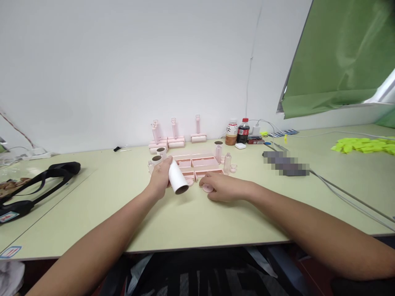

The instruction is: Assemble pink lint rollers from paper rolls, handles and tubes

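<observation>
My left hand [160, 179] is closed round a white paper roll [177, 179] with a brown core, held tilted just above the pale green table [123, 205]. To its right my right hand [224, 187] rests on the table, its fingers pinching a small round pink cap [207, 188]. Just behind both hands lie several flat pink trays [200, 162], more small rolls [159, 155], clear little bottles [227, 162] and other pink caps.
Three assembled pink lint rollers [174, 139] stand near the wall. Two drink bottles [237, 131] and a charger stand at back right. A black strap [37, 185] lies at left, cables [345, 193] run at right, yellow-green pieces [364, 144] at far right.
</observation>
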A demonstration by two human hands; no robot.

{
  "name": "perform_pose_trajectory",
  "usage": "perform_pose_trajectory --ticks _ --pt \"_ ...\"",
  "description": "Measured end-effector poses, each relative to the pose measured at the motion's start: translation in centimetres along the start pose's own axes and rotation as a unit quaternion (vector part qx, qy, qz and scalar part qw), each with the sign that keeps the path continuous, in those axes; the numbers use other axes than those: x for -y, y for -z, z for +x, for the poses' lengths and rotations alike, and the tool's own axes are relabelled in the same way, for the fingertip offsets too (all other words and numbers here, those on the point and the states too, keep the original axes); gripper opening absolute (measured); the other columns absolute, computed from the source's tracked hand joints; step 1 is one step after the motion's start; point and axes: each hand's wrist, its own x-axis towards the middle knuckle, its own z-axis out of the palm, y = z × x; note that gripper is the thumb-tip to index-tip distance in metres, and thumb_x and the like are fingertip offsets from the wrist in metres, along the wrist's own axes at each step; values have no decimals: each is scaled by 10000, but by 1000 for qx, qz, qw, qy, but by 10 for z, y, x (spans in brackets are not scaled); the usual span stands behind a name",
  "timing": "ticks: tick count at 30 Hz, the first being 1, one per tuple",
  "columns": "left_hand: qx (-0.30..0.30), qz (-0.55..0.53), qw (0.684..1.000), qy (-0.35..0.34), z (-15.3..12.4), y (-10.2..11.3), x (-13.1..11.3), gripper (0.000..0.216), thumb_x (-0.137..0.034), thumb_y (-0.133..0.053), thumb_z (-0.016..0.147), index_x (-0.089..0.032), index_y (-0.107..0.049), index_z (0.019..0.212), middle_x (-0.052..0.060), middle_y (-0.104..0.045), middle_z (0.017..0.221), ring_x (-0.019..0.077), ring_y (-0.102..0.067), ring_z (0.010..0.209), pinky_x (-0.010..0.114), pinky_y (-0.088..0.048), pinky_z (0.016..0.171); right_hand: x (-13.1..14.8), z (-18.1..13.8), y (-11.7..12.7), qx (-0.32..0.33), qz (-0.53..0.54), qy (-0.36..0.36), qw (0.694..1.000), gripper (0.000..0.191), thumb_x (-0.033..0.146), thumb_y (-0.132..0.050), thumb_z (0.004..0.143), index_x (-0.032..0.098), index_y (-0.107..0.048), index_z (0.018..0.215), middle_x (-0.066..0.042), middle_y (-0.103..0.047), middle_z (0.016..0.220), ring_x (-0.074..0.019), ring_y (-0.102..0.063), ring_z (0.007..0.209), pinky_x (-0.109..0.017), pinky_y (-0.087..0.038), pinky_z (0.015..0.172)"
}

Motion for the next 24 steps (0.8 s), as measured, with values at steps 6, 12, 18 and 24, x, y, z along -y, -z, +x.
perform_pose_trajectory --ticks 6,12,18,24 --pt "18 -34 999 37 -1 -1 1 472 -649 -581 757 -181 -554 806 -20 -520 566 109 -482 453 202 -315 393 4 1 5 14 5 -3 1000 259 178 -560 770 194 -628 1020 -87 -608 974 -214 -566 818 -274 -381 661" --pt "66 -98 993 -2 3 2 4 363 -527 -557 791 -196 -447 692 -40 -464 450 64 -311 327 187 -192 335 2 3 0 -19 4 24 1000 211 155 -583 714 183 -615 921 -51 -617 843 -180 -543 723 -254 -355 607" --pt "56 -133 989 13 5 3 3 236 -392 -460 797 -184 -466 688 -9 -513 482 78 -353 335 195 -214 325 1 6 -10 -95 55 61 992 242 146 -564 729 204 -599 961 -19 -610 834 -151 -514 691 -245 -367 588" --pt "42 -132 990 4 3 2 3 222 -387 -442 798 -190 -451 696 -22 -490 469 70 -316 324 195 -198 329 3 12 -10 -240 240 46 939 175 188 -614 745 207 -543 904 7 -558 797 -130 -525 678 -250 -421 599"
